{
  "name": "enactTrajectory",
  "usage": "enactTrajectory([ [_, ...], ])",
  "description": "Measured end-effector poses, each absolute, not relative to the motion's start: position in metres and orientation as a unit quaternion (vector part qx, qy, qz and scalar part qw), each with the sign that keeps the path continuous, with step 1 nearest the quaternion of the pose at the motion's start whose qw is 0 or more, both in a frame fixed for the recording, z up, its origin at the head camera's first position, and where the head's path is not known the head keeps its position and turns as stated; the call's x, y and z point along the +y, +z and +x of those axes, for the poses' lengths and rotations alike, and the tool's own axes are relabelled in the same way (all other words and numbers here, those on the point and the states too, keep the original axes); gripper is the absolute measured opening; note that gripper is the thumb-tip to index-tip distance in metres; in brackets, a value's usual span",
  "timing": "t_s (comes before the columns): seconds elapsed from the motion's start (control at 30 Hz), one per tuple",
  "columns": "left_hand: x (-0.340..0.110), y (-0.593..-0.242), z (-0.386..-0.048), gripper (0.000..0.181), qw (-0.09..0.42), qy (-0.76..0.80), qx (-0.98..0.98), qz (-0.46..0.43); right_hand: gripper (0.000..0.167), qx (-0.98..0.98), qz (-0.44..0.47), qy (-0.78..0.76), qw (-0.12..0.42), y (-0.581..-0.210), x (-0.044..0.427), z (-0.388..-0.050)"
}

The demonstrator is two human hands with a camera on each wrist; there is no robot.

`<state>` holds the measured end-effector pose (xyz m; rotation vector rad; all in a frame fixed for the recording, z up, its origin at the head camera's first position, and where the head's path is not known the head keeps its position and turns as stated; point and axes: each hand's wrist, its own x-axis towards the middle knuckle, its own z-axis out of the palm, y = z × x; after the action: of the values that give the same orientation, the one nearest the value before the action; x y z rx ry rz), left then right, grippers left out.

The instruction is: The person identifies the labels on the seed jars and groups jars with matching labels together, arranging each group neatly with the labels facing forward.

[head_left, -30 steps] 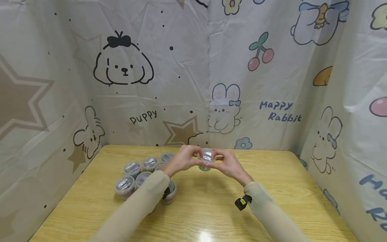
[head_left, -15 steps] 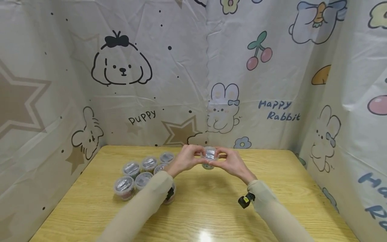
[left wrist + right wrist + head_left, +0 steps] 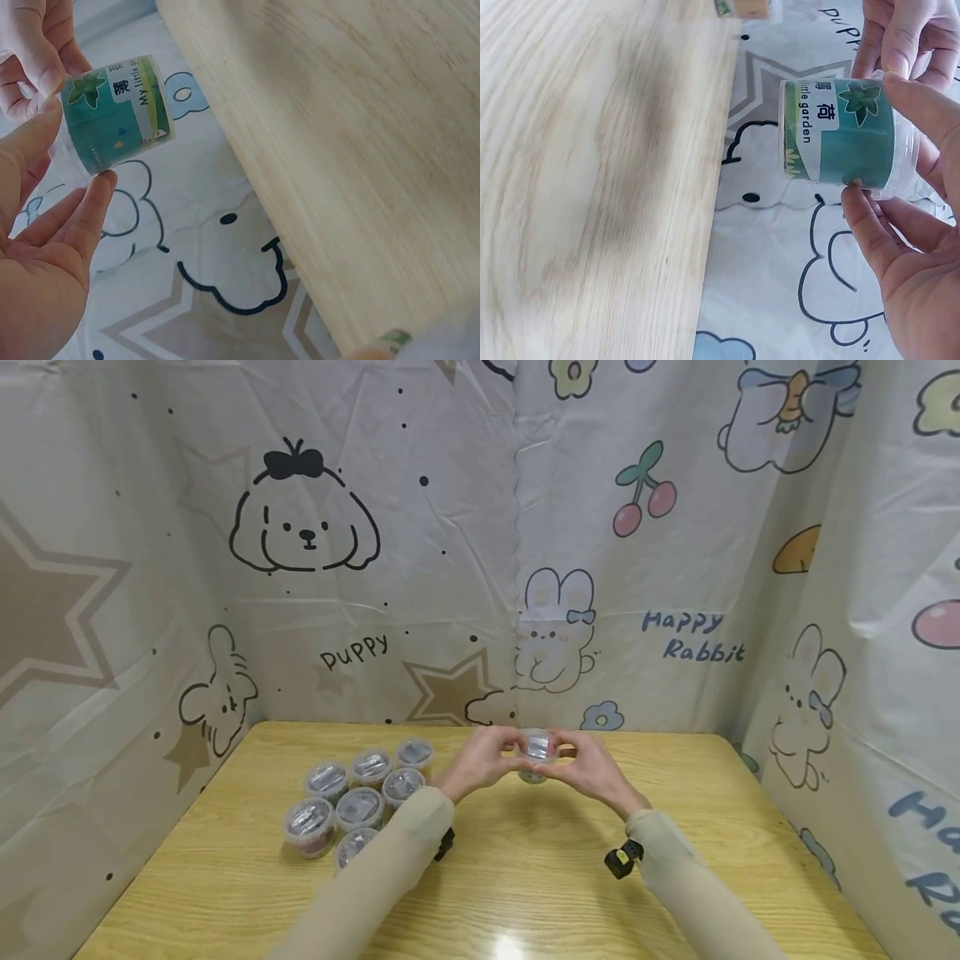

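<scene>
Both hands hold a small round plastic tub [image 3: 537, 747] with a clear top above the far part of the table. Its wrap-around green label [image 3: 120, 124] has a leaf picture and "My little garden" lettering. The left hand [image 3: 480, 762] grips the rim from the left, thumb and fingers around it. From the other side the right hand [image 3: 594, 773] grips the same rim, its thumb by the left thumb. In the right wrist view the tub [image 3: 840, 135] hangs clear of the tabletop. Whether the lid is loose cannot be told.
Several similar lidded tubs [image 3: 309, 827] stand grouped on the left of the wooden table [image 3: 525, 893]; the left sleeve [image 3: 382, 868] partly covers the nearest. A printed cloth [image 3: 450, 568] hangs behind and at both sides.
Both hands have shifted slightly to the right with the tub held between them. More of the tub group shows beside the left sleeve.
</scene>
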<state>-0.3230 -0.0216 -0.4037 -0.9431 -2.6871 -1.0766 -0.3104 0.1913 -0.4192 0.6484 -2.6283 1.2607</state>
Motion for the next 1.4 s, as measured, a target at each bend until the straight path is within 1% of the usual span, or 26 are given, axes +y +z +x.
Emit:
enactTrajectory([
  [0.13, -0.012, -0.409, -0.327, 0.014, 0.061, -0.343, -0.881, -0.319, 0.030, -0.880, 0.237, 0.398, 0.101, -0.423, 0.198, -0.313],
  [0.3, -0.003, -0.413, -0.328, 0.013, 0.057, -0.332, -0.885, -0.322, 0.033, -0.883, 0.263, 0.369, 0.122, -0.429, 0.209, -0.316],
  [0.53, 0.001, -0.415, -0.331, 0.012, 0.048, -0.339, -0.884, -0.318, 0.031, -0.887, 0.255, 0.372, 0.098, -0.431, 0.216, -0.317],
  [0.7, 0.003, -0.416, -0.330, 0.008, 0.038, -0.368, -0.877, -0.308, 0.031, -0.890, 0.251, 0.367, 0.098, -0.432, 0.218, -0.319],
  [0.77, 0.004, -0.417, -0.329, 0.009, 0.038, -0.372, -0.876, -0.303, 0.032, -0.891, 0.253, 0.363, 0.100, -0.434, 0.219, -0.320],
  [0.93, 0.009, -0.421, -0.326, 0.014, 0.050, -0.365, -0.885, -0.285, 0.031, -0.898, 0.250, 0.349, 0.098, -0.436, 0.223, -0.321],
  [1.1, 0.014, -0.425, -0.326, 0.019, 0.061, -0.366, -0.886, -0.278, 0.032, -0.906, 0.227, 0.343, 0.104, -0.436, 0.227, -0.321],
  [1.4, 0.010, -0.429, -0.325, 0.021, 0.070, -0.348, -0.890, -0.287, 0.031, -0.908, 0.214, 0.350, 0.085, -0.442, 0.233, -0.324],
])
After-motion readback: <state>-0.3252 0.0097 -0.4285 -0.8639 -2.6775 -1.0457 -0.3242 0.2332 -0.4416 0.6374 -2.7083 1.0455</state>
